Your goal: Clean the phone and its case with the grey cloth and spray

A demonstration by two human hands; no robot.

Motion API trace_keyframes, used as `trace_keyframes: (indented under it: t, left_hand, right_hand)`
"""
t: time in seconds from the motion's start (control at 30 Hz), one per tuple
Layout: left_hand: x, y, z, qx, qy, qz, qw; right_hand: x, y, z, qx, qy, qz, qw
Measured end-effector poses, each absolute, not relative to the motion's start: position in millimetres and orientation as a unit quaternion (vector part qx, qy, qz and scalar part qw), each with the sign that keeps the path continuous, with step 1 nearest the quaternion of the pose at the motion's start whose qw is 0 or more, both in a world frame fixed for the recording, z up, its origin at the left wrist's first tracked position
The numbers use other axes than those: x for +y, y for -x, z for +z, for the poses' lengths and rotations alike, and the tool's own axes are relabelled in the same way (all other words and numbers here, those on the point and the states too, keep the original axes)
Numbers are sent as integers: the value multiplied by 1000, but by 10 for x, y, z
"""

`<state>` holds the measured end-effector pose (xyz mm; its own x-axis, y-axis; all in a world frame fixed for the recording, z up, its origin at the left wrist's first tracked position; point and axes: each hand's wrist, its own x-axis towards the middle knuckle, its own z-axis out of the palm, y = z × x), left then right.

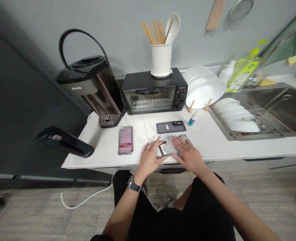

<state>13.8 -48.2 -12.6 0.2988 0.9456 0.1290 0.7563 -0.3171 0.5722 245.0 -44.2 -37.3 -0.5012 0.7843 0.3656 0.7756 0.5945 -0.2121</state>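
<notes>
On the counter near its front edge lies a dark phone [164,152] with a white label on it. A thin grey cloth [170,143] covers most of this phone and hides its outline. My left hand [150,156] steadies the phone's left end between thumb and fingers. Over the right part, my right hand [188,153] presses the cloth down with its fingers, slightly smeared by motion. Just behind them another phone [171,127] rests camera side up. A pixelated phone [125,140] is to the left. A small blue-labelled bottle [192,119] stands behind to the right.
A black toaster oven [151,97] carries a white pot [161,60] of chopsticks. Left of it stands a water dispenser [97,87], and a black device [65,142] overhangs the counter's left edge. White plates [205,93] and a sink [275,113] are at right.
</notes>
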Motion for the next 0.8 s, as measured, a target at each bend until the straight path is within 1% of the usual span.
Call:
trace_keyframes:
  t: [0.07, 0.17, 0.23, 0.33, 0.43, 0.5, 0.57, 0.67, 0.73, 0.8]
  left_hand:
    - [-482, -139, -124, 540, -782, 228, 210]
    - [-484, -135, -119, 545, -782, 226, 201]
    - [-483, -129, -117, 544, -782, 227, 200]
    - [-478, -129, -127, 538, -788, 226, 198]
    - [-472, -156, -159, 557, -780, 226, 170]
    - [-468, -189, -177, 570, -774, 233, 149]
    - [-460, -225, -180, 568, -773, 243, 143]
    - [-437, -270, -163, 555, -772, 257, 174]
    - [-422, -293, -159, 548, -759, 274, 220]
    - [-412, -317, -174, 550, -733, 296, 269]
  right_hand:
    - [-442, -2433, -378, -839, 491, -9, 236]
    - [-489, -2429, -388, -886, 412, 14, 211]
    - [-511, -2492, -400, -891, 403, 16, 207]
    - [-499, -2667, -448, -849, 471, -4, 241]
    - [-486, -2774, -519, -827, 486, 11, 283]
    - [-487, -2774, -544, -808, 491, 43, 322]
    - [-483, -2757, -525, -765, 511, 98, 378]
    - [-452, -2765, -390, -628, 576, 183, 490]
    - [-418, -2785, -250, -534, 610, 191, 553]
    - [-377, -2786, -115, -491, 610, 156, 601]
